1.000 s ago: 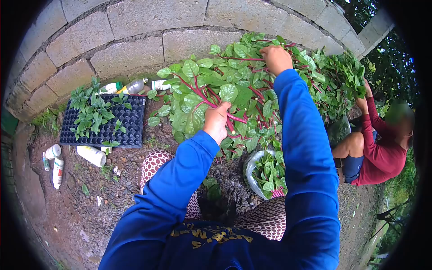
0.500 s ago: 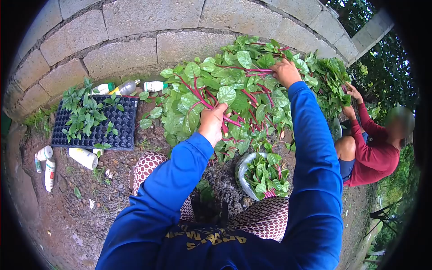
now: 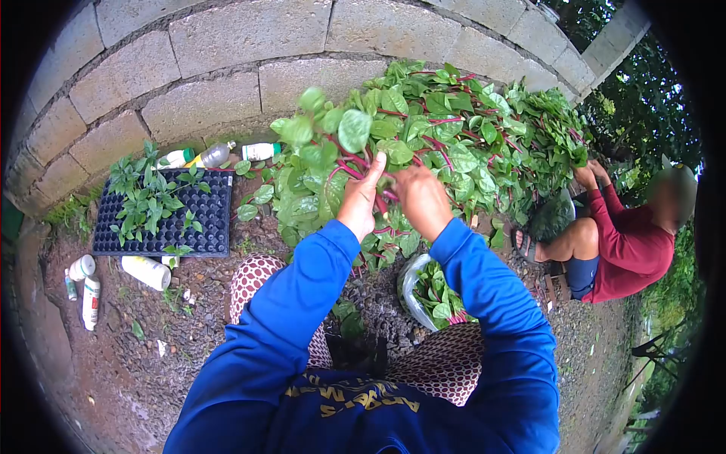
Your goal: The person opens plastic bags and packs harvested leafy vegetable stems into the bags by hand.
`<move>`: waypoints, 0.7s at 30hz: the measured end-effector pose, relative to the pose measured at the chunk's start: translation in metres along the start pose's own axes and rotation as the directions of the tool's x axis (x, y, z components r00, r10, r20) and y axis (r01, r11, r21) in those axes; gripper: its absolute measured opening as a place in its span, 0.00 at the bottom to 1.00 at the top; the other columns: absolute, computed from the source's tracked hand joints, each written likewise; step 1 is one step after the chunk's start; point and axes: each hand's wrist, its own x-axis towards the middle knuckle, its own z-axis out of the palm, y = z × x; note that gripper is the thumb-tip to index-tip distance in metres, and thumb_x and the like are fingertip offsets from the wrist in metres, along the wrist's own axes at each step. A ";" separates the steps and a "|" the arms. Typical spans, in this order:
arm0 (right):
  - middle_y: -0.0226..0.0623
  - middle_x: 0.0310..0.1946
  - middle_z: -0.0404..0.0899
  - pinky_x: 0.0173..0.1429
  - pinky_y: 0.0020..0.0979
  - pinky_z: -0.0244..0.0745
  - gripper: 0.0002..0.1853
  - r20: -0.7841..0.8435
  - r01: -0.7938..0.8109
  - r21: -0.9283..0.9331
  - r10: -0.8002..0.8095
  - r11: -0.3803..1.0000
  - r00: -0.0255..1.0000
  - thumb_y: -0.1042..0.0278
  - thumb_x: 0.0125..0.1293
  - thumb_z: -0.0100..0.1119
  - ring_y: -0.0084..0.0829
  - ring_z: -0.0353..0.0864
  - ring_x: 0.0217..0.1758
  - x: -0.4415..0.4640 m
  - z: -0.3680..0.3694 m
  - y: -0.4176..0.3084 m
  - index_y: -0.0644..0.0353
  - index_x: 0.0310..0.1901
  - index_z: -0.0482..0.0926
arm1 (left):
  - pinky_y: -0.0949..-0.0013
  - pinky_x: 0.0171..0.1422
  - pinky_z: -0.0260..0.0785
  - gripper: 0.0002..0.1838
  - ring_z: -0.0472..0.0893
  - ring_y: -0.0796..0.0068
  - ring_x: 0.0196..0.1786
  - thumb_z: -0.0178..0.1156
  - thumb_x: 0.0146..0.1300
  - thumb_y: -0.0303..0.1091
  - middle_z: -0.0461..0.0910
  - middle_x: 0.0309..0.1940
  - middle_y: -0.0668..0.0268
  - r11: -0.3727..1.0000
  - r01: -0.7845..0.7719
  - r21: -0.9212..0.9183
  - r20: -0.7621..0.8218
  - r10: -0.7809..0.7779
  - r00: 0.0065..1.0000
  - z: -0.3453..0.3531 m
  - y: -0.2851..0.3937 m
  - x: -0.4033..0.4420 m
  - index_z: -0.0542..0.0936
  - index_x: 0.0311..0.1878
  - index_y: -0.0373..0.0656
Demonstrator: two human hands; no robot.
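Note:
A broad heap of Malabar spinach, with green leaves and purple-red stems, lies against the block wall. My left hand is closed round a bunch of these stems, thumb up, the leaves fanning out beyond it, partly blurred. Close beside it, my right hand is curled at the stems near the cut ends; motion smears its fingers. Below my hands, between my knees, a clear plastic bag holds more cut spinach, partly covered by my right sleeve.
On the left sits a black seedling tray with leafy seedlings. White bottles lie around it on wet, gravelly ground. A concrete block wall runs behind. At the right a co-worker in a red top crouches, hands at the heap's edge.
My right hand has come back from the far part of the heap to beside my left hand. The bunch's leaves have shifted upward. The co-worker's hands have moved lower.

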 end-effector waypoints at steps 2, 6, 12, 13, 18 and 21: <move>0.43 0.31 0.78 0.46 0.42 0.73 0.07 0.078 -0.010 0.057 0.006 0.998 0.997 0.68 0.57 0.57 0.44 0.76 0.41 -0.007 0.003 -0.007 0.60 0.35 0.80 | 0.65 0.29 0.66 0.13 0.73 0.74 0.26 0.69 0.51 0.38 0.74 0.27 0.67 0.989 -0.001 -0.151 0.051 0.009 0.999 -0.010 -0.010 0.008 0.78 0.33 0.39; 0.39 0.34 0.81 0.48 0.40 0.73 0.11 0.003 -0.027 0.089 0.027 0.996 1.000 0.58 0.56 0.62 0.41 0.76 0.42 0.024 -0.027 0.028 0.56 0.35 0.84 | 0.65 0.30 0.65 0.06 0.71 0.75 0.25 0.62 0.51 0.27 0.74 0.24 0.68 0.987 -0.001 -0.158 0.013 0.003 1.000 -0.019 -0.010 0.015 0.77 0.30 0.36; 0.41 0.46 0.75 0.54 0.42 0.69 0.27 0.041 -0.243 -0.454 0.293 0.857 0.955 0.47 0.49 0.67 0.40 0.73 0.51 0.048 -0.023 0.062 0.57 0.47 0.78 | 0.67 0.29 0.62 0.06 0.68 0.78 0.24 0.62 0.52 0.28 0.73 0.23 0.69 0.991 -0.100 -0.091 -0.086 0.092 0.992 -0.014 -0.012 0.017 0.76 0.25 0.37; 0.40 0.45 0.74 0.54 0.42 0.69 0.27 0.078 -0.222 -0.482 0.294 0.848 0.953 0.48 0.48 0.68 0.40 0.72 0.52 0.045 -0.016 0.058 0.57 0.46 0.78 | 0.67 0.29 0.62 0.06 0.69 0.78 0.24 0.63 0.52 0.28 0.73 0.23 0.69 0.990 -0.104 -0.092 -0.079 0.097 0.992 -0.015 -0.012 0.019 0.76 0.25 0.37; 0.39 0.43 0.73 0.53 0.40 0.69 0.20 -0.004 -0.255 -0.448 0.283 0.857 0.959 0.55 0.47 0.68 0.38 0.71 0.52 0.040 -0.005 0.067 0.56 0.40 0.78 | 0.60 0.35 0.72 0.09 0.77 0.70 0.33 0.60 0.56 0.29 0.77 0.31 0.64 0.983 -0.175 -0.060 -0.047 0.172 0.984 -0.027 -0.009 0.023 0.77 0.38 0.36; 0.39 0.42 0.73 0.51 0.40 0.70 0.19 0.039 -0.097 -0.401 0.123 0.911 0.992 0.56 0.48 0.67 0.38 0.72 0.51 0.042 -0.010 0.058 0.56 0.40 0.78 | 0.66 0.29 0.63 0.05 0.70 0.77 0.23 0.61 0.54 0.28 0.75 0.24 0.67 0.980 -0.170 -0.100 -0.146 0.155 0.977 -0.017 0.003 0.002 0.78 0.28 0.35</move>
